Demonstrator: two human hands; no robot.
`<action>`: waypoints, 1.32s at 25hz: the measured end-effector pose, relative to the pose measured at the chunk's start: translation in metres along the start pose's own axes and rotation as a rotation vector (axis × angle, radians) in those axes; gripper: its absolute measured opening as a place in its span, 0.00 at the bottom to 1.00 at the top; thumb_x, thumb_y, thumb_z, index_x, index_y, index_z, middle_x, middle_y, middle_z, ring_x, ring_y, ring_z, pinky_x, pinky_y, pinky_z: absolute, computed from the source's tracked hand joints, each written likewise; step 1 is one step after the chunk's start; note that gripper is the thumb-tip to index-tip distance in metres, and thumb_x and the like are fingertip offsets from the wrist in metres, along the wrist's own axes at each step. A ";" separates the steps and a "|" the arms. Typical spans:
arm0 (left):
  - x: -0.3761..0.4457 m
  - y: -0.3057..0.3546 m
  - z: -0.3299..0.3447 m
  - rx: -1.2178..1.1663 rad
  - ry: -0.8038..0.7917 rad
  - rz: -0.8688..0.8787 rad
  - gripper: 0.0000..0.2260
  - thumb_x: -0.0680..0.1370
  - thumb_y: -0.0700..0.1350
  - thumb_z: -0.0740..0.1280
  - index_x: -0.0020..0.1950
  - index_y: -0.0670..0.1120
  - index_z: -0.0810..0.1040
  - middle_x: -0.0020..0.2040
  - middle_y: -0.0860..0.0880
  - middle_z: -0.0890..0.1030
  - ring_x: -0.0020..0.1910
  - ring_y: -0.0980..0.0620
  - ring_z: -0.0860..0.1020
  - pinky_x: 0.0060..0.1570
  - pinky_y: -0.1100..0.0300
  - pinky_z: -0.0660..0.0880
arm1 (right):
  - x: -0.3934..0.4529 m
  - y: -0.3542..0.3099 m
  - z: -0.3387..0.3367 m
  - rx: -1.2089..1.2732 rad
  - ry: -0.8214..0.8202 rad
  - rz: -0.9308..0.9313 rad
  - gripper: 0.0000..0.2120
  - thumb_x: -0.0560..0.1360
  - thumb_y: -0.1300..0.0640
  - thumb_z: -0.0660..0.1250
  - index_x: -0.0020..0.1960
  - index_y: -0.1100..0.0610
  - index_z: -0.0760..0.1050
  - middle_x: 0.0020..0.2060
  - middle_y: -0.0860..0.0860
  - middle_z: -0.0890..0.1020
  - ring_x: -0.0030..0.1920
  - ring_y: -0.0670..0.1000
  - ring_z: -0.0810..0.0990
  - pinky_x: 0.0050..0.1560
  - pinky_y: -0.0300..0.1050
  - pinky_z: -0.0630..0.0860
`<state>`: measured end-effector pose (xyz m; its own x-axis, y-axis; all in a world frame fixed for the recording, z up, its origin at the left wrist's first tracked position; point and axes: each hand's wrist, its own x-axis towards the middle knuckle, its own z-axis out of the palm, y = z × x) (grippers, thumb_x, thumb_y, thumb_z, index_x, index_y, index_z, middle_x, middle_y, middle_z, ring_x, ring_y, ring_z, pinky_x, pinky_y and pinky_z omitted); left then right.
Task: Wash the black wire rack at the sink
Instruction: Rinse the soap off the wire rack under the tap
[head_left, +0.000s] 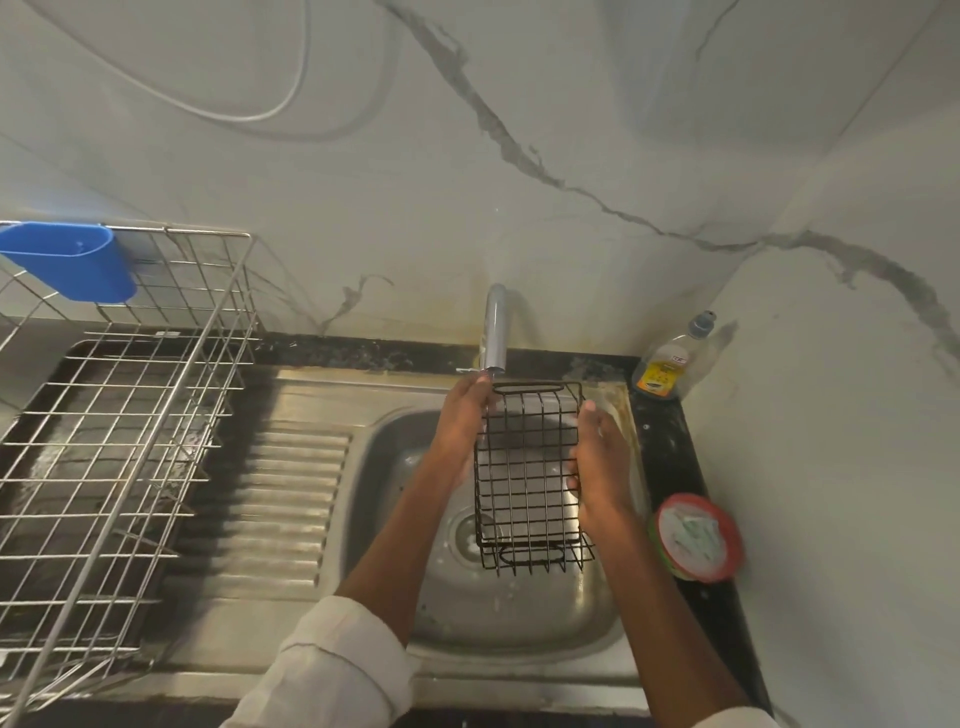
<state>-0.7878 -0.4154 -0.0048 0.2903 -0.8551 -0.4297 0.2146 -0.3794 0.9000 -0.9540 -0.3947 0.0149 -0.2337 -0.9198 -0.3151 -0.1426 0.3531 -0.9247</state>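
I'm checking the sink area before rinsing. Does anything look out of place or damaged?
Nothing is spilled or broken. Both hands, left and right, hold the rack over the sink. The wall by the tap looks stained.

**Black wire rack held over the sink basin**

The black wire rack (524, 478) is a small grid basket with upturned ends. It hangs lengthwise over the right half of the steel sink (384, 613), its far end just beneath the tap (495, 327).

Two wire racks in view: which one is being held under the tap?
The black wire rack, gripped by the left hand and right hand over the sink. The larger silver dish rack sits untouched on the counter.
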 end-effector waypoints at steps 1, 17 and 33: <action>-0.002 -0.004 -0.004 -0.004 0.018 0.008 0.12 0.88 0.51 0.62 0.66 0.47 0.79 0.53 0.47 0.85 0.51 0.53 0.82 0.51 0.55 0.74 | -0.003 0.001 0.002 0.015 -0.007 0.007 0.19 0.80 0.34 0.56 0.60 0.44 0.77 0.49 0.49 0.79 0.50 0.51 0.77 0.49 0.51 0.76; -0.026 -0.023 -0.098 -0.124 0.293 0.024 0.12 0.81 0.48 0.74 0.40 0.44 0.85 0.35 0.44 0.78 0.29 0.49 0.70 0.31 0.56 0.68 | -0.011 -0.030 0.071 -0.094 -0.427 0.032 0.12 0.82 0.42 0.62 0.55 0.47 0.81 0.52 0.50 0.83 0.51 0.47 0.78 0.47 0.44 0.70; -0.052 -0.012 -0.037 0.062 0.089 0.348 0.21 0.80 0.37 0.73 0.30 0.44 0.70 0.27 0.45 0.68 0.28 0.52 0.66 0.42 0.61 0.77 | 0.013 0.010 -0.005 0.136 -0.367 0.684 0.30 0.66 0.34 0.75 0.60 0.52 0.80 0.58 0.60 0.82 0.58 0.65 0.80 0.60 0.70 0.75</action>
<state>-0.7712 -0.3533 0.0040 0.4162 -0.9038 -0.0991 0.0326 -0.0941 0.9950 -0.9629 -0.4020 0.0031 0.1092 -0.5117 -0.8522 0.0430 0.8590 -0.5102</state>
